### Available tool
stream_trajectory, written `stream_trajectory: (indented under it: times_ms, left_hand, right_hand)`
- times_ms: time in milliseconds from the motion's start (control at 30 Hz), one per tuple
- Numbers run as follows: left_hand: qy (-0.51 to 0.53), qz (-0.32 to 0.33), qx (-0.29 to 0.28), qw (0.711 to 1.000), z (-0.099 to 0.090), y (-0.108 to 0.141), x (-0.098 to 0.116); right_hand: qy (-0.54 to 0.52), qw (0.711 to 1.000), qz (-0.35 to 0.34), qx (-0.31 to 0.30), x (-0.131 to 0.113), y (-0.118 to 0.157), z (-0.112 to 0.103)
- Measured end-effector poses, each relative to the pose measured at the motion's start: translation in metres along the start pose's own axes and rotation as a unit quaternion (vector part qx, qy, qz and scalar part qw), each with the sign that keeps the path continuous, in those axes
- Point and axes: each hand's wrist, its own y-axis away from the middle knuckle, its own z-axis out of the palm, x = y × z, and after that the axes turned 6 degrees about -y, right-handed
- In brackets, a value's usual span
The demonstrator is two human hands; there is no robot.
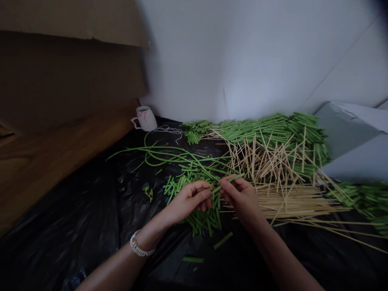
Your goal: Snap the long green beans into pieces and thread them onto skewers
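Between my two hands is a thin green garlic scape (216, 189). My left hand (194, 197) pinches one end with thumb and fingers. At the other end, my right hand (241, 198) closes its thumb and fingers round the scape, and a green tip shows above them. I cannot tell whether this is one piece or two. Under both hands lies a heap of short cut scape pieces (198, 222). Long uncut scapes (169, 155) curl just beyond the left hand. Beside the right hand is a pile of bamboo skewers (291, 200).
Rows of scape pieces on skewers (273, 127) lie along the white wall (242, 60), with more at the right (366, 202). A white mug (147, 119) stands by white string (168, 129). Black plastic sheeting (97, 226) covers the surface. A cardboard box (72, 68) rises at left.
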Motion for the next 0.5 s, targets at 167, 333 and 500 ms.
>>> stream_trajectory:
  times_ms: [167, 333, 500]
  left_hand:
    - [-0.012, -0.016, -0.051, 0.999, 0.0025, 0.0012, -0.0033]
    - [-0.017, -0.004, -0.052, 0.998, 0.0045, 0.0022, -0.0043]
    - [-0.068, 0.016, -0.035, 0.997, 0.0054, 0.0037, -0.0003]
  right_hand:
    - [0.041, 0.998, -0.017, -0.035, -0.0052, 0.001, 0.0031]
    - [0.088, 0.993, -0.063, -0.052, -0.0062, 0.003, 0.0049]
    - [0.124, 0.986, -0.101, -0.044, -0.0053, 0.0051, 0.0061]
